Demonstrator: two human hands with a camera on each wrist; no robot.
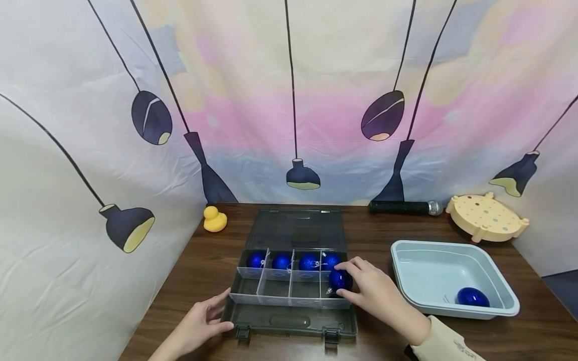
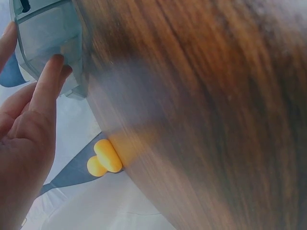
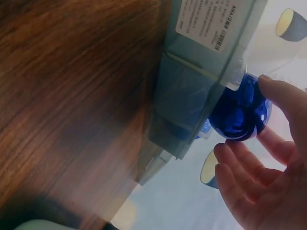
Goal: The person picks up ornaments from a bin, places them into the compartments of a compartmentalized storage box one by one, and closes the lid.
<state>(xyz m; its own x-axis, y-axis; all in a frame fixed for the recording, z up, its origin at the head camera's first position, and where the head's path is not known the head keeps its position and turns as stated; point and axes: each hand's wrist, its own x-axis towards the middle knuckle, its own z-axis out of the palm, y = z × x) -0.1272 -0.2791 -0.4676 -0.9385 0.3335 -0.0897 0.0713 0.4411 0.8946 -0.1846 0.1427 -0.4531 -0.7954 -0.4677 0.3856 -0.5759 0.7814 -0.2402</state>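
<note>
Blue ball pinched at the right end of the divided box

The right hand grips the ball between thumb and fingers, over the box on the desk. What matters most, I judge, is how it lines up with the front right compartment: the head view shows the ball over that one, and the right wrist view puts it at the box's rim — whether it touches a divider, I cannot tell. Being round, it has no long axis; its small cap points toward the front left. The left hand, thumb and fingers spread wide, touches the box's left side, well apart from the ball.

The back row holds four blue balls — one to a compartment. Right of the box, a light blue tray carries one more shiny ball near its front wall.
</note>
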